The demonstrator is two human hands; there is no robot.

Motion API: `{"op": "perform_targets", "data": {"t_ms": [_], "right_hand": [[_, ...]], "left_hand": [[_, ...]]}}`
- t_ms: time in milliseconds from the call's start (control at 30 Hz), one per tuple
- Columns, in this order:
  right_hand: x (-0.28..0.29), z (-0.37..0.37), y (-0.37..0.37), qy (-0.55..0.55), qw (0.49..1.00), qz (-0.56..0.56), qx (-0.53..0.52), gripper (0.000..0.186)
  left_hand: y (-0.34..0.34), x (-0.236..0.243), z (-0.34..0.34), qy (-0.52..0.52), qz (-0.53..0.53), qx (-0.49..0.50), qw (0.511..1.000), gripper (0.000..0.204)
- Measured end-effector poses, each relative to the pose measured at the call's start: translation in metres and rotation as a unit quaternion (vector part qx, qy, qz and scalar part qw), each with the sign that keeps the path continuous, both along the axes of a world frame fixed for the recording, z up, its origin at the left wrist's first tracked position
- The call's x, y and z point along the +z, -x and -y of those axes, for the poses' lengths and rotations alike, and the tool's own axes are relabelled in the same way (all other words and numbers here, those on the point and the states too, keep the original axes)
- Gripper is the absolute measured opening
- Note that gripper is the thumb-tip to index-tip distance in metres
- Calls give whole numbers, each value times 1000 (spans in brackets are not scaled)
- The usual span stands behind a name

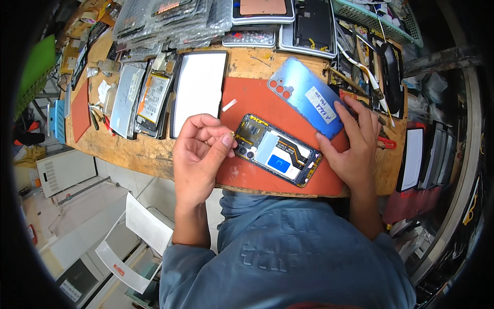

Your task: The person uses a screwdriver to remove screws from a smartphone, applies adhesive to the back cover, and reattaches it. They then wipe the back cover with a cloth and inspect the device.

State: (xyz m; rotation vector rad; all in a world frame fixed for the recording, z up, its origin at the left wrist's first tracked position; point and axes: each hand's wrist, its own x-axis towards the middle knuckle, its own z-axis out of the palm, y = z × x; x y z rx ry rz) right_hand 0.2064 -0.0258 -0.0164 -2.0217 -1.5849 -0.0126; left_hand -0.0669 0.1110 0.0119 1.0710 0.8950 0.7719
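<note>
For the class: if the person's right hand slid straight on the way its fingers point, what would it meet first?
The right hand points up and away across the red mat. Its fingertips already rest at the blue phone back cover, so that cover comes first, though depth is hard to judge.

A light-blue glossy plastic phone back cover (304,96) (white label stuck on) lies over a brick-red rubber mat (257,103) covering the tan wooden desk (139,152).

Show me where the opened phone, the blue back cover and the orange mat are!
opened phone (278,150), head view, on its pale middle plate.
blue back cover (298,90), head view, on its bare blue middle.
orange mat (247,100), head view, on a bare part above the phone.
</note>
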Motion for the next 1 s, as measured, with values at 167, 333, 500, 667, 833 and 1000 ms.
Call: {"op": "perform_targets", "data": {"t_ms": [167,333,500,667,833,1000], "right_hand": [[-4,0,3,8,1000,7,-4,70],[-6,-1,5,5,1000,-4,-9,66],[0,0,9,28,999,-22,-16,62],[-6,1,6,2,1000,-3,-3,64],[-5,-2,7,1,1000,4,-2,62],[-6,4,6,0,1000,0,-2,62]], "left_hand": [[10,-6,-1,-164,-98,0,982,37],[28,-16,-7,-679,-181,27,711,53],[41,-18,-12,-750,-162,24,641,55],[47,-20,-15,-765,-167,0,621,50],[33,-7,0,-418,-236,-42,877,32],[18,13,-11,-250,-247,-135,926,23]]}}
